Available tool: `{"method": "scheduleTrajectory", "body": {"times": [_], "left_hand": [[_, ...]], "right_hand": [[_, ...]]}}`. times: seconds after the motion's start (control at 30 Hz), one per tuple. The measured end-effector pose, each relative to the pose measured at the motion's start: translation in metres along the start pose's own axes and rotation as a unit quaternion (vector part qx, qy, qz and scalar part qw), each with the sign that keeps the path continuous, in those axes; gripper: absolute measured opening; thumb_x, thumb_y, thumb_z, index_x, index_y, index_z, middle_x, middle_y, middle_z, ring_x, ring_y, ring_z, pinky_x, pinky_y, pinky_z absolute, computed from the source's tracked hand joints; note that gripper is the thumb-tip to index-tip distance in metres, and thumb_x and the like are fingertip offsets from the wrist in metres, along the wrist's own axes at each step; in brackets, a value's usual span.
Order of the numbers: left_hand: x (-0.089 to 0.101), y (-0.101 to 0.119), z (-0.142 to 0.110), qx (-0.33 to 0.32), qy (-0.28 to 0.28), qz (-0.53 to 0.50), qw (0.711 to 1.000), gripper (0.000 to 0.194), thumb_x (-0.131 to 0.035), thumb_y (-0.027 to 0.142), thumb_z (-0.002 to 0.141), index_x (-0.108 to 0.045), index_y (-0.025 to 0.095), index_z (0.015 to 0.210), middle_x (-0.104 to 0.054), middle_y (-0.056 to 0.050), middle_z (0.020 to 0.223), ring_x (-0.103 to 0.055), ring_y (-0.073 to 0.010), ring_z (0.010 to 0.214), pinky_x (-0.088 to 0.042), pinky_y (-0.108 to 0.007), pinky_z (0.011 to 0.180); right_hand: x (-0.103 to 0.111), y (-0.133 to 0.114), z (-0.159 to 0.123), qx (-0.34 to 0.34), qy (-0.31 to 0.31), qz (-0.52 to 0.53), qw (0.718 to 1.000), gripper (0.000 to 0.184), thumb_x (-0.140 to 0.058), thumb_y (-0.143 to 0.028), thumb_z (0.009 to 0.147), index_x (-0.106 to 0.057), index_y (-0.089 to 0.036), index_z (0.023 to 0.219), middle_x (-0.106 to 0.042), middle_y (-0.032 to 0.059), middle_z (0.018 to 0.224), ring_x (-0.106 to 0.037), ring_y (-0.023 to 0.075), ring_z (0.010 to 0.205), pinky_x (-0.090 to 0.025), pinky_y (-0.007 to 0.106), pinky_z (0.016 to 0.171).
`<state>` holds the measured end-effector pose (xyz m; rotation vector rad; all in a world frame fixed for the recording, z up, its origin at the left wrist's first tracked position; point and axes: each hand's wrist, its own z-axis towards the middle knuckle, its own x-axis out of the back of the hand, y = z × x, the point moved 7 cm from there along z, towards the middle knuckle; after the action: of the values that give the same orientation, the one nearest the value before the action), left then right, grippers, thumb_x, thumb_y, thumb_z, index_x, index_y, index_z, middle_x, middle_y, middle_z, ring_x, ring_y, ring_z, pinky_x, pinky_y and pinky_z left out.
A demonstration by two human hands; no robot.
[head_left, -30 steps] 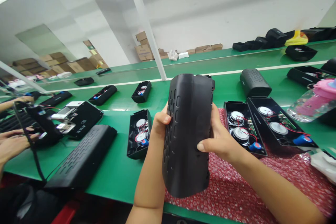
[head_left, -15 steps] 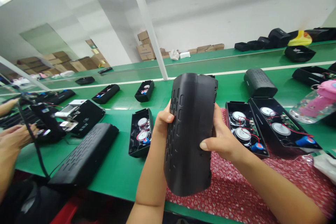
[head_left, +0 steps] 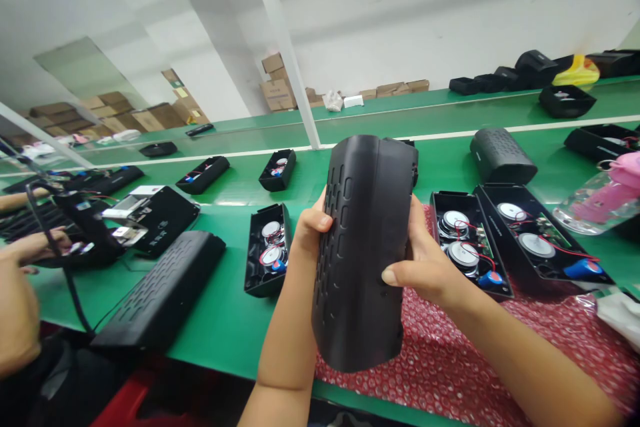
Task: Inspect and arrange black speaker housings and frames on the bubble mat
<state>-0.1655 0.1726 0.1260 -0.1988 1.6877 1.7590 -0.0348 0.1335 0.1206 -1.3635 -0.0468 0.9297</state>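
Black speaker housing (head_left: 367, 253) held up over the table (head_left: 230, 320)

The left hand (head_left: 313, 230) is wrapped around the housing's slotted side; the right hand (head_left: 415, 263) grips the opposite side, its thumb on the smooth face. The housing stands nearly upright between them, in front of red bubble wrap (head_left: 450, 360). Beyond the right hand lies an open speaker shell (head_left: 470, 243) with two round drivers and a blue cylinder (head_left: 490, 279). A similar open shell (head_left: 267, 250) sits left of the left hand.

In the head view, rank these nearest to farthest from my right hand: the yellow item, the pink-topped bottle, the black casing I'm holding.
1. Black casing: touching your right hand, on its left.
2. Pink-topped bottle: off to the right.
3. Yellow item: far back, upper right.
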Motion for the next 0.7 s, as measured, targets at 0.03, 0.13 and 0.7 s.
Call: {"method": "scheduleTrajectory", "body": {"times": [0.03, 0.13, 0.7], "left_hand": [[0.001, 0.0, 0.0, 0.004, 0.004, 0.001, 1.0, 0.062, -0.067, 0.015, 0.046, -0.066, 0.023, 0.108, -0.071, 0.002, 0.069, -0.074, -0.03, 0.077, -0.06, -0.034, 0.066], [0.006, 0.0, -0.001, 0.011, 0.027, 0.002, 1.0, 0.067, -0.066, 0.014, 0.044, -0.066, 0.023, 0.11, -0.068, 0.003, 0.064, -0.074, -0.0303, 0.078, -0.061, -0.036, 0.07], [0.015, -0.003, -0.003, 0.018, 0.009, 0.044, 0.999, 0.053, -0.068, 0.021, 0.05, -0.068, 0.023, 0.103, -0.066, 0.002, 0.059, -0.073, -0.0323, 0.076, -0.06, -0.042, 0.072]], "right_hand": [[0.0, 0.0, 0.0, -0.002, 0.001, 0.0, 1.0, 0.108, -0.082, -0.02, 0.061, -0.017, -0.036, 0.145, -0.035, 0.0088, 0.15, -0.045, 0.0321, 0.133, -0.049, 0.05, 0.101], [0.0, 0.001, 0.0, -0.007, 0.003, -0.007, 1.0, 0.108, -0.083, -0.021, 0.061, -0.016, -0.037, 0.145, -0.036, 0.0087, 0.15, -0.046, 0.033, 0.132, -0.05, 0.052, 0.099], [-0.001, -0.001, 0.0, -0.007, 0.003, 0.0, 1.0, 0.105, -0.083, -0.022, 0.059, -0.02, -0.036, 0.141, -0.031, 0.0083, 0.153, -0.041, 0.0335, 0.137, -0.046, 0.053, 0.105]]}}
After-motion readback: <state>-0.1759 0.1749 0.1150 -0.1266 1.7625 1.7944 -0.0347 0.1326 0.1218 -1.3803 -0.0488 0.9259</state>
